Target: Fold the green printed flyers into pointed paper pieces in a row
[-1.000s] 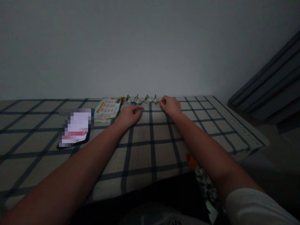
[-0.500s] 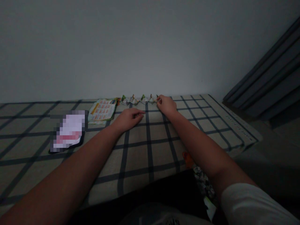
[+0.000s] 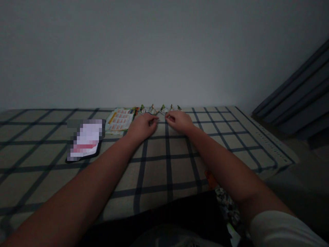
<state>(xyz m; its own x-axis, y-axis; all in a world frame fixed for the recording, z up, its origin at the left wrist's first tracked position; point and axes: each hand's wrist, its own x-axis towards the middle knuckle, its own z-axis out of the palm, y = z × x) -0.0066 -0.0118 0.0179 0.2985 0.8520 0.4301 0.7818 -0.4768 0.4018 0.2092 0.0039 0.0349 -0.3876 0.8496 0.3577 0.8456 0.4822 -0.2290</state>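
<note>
My left hand [image 3: 143, 127] is low over the checked cloth, fingers curled and fingertips pointing right. Facing it across a small gap, my right hand [image 3: 180, 120] has its thumb and fingertips drawn together. Anything held in either hand is too small or hidden to make out. Just beyond them, close to the wall, a row of small peaked pieces of folded printed paper [image 3: 153, 109] stands on the cloth. My right hand partly covers the row's right end. Left of the row, beside my left hand, lies a stack of printed sheets [image 3: 120, 119] with red and yellow blocks.
A phone [image 3: 87, 139] with a lit, blurred-out screen lies at the left. The checked cloth [image 3: 154, 164] covers the surface up to the pale wall [image 3: 164, 51]. A grey curtain [image 3: 295, 82] hangs at the right. An orange item [image 3: 210, 179] shows beneath my right forearm.
My right hand has come away from the right end of the folded paper row, moving left and nearer to me. My left hand has moved slightly forward. The view has shifted a little left.
</note>
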